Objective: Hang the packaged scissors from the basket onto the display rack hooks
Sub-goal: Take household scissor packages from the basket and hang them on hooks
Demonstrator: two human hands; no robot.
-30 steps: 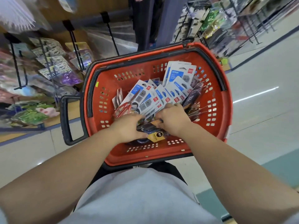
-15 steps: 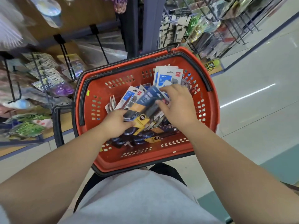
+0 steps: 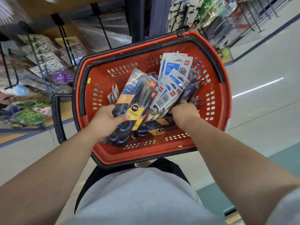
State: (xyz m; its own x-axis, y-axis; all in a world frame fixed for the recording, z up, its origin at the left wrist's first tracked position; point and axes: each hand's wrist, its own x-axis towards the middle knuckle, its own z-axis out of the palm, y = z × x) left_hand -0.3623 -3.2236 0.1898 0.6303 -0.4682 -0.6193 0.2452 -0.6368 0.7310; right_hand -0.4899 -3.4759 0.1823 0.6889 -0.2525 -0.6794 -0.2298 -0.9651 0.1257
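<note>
Fingers (image 3: 125, 117) of left hand (image 3: 105, 120): clamped on a pack of scissors (image 3: 134, 96), thumb across the front over the orange label, other digits behind the card and out of sight. Pack lifted above the heap, long axis tilted, top end pointing away toward the far rim, blue-black handle loops at the near end below the wrist. Dark blades visible through the clear blister; red brand tag at the upper corner.

Right hand (image 3: 184, 113): curled over the lower end of a second dark pack (image 3: 190, 92); tips buried among the cards, not visible. Second dark pack leaning rightward toward the basket wall, lower end down in the heap.

Basket (image 3: 84, 95): red plastic, slotted walls, black rim, directly in front of the torso; support underneath not visible. Contents: white-and-blue packs (image 3: 176, 67) fanned upright at the far side, between the two hands; further dark packs (image 3: 151, 129) lying flat on the bottom near the front wall. Black handle (image 3: 56, 117) sticking out at the left.

Display rack hooks (image 3: 64, 38): black prongs on the shelving left of and beyond the basket, carrying other bagged goods; blurred, details unreadable. Both held packs over the basket, well apart from the hooks.

Grey shirt (image 3: 138, 200) at bottom of view; pale floor (image 3: 267, 119) to the right.
</note>
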